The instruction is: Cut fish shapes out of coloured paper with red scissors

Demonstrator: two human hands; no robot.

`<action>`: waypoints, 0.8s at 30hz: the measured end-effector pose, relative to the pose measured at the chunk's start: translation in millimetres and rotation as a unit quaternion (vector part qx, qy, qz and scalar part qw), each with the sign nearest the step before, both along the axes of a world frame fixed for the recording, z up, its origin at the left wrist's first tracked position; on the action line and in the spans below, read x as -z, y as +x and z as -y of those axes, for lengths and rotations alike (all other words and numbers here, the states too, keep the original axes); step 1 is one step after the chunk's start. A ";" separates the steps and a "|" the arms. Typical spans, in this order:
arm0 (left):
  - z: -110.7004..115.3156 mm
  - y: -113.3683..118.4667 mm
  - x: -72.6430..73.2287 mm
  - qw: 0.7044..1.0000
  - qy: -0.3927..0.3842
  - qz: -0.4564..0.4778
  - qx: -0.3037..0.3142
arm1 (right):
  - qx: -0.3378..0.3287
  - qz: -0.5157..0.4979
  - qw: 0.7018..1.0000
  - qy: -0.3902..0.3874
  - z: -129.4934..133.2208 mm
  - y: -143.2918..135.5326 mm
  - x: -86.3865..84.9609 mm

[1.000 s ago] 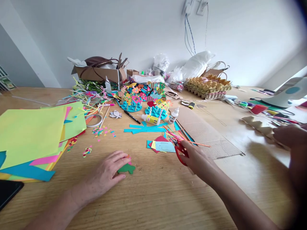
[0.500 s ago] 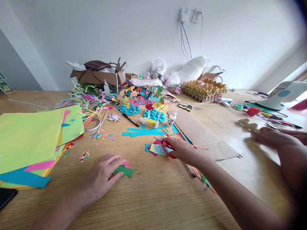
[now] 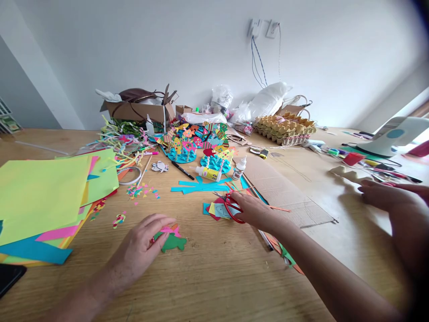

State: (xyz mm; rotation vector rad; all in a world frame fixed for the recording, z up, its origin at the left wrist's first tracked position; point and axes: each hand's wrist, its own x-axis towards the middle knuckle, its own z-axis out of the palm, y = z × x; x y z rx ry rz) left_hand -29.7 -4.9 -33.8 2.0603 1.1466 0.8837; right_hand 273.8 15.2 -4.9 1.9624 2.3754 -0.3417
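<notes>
My left hand (image 3: 142, 237) is curled around the edge of a small pile of paper fish cutouts at the lower middle. A green fish (image 3: 174, 242) lies lowest, with a pink piece (image 3: 174, 230) and a bit of orange above it; thumb and fingers pinch at their left side. My right hand (image 3: 250, 208) grips the red-handled scissors (image 3: 233, 209), whose blades point left and are parted. Beneath them sits a small stack of blue, red and yellow paper pieces (image 3: 217, 210), with a drawn outline on top.
Coloured sheets (image 3: 43, 192) cover the left. Behind are blue strips (image 3: 201, 185), a glue bottle (image 3: 239, 169), a marker (image 3: 182, 170) and paper fish on blue stands (image 3: 181, 154). Cardboard (image 3: 284, 188) lies right of centre; another person's hand (image 3: 385, 195) is at far right.
My left fingers have risen and drawn back slightly, uncovering more of the pink and orange pieces. My right hand and the scissors have barely moved. The view has tipped slightly.
</notes>
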 end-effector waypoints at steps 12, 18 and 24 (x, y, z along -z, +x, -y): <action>-12.2 93.5 -24.2 0.773 -0.516 0.361 0.072 | -0.009 -0.015 1.000 0.016 -1.3 2.5 5.9; -21.2 112.6 -13.8 0.767 -0.521 0.373 0.031 | -0.001 -0.024 0.999 0.029 1.8 2.3 7.0; -22.3 114.2 -16.4 0.756 -0.537 0.373 0.025 | 0.003 -0.035 0.999 0.035 1.4 2.8 8.9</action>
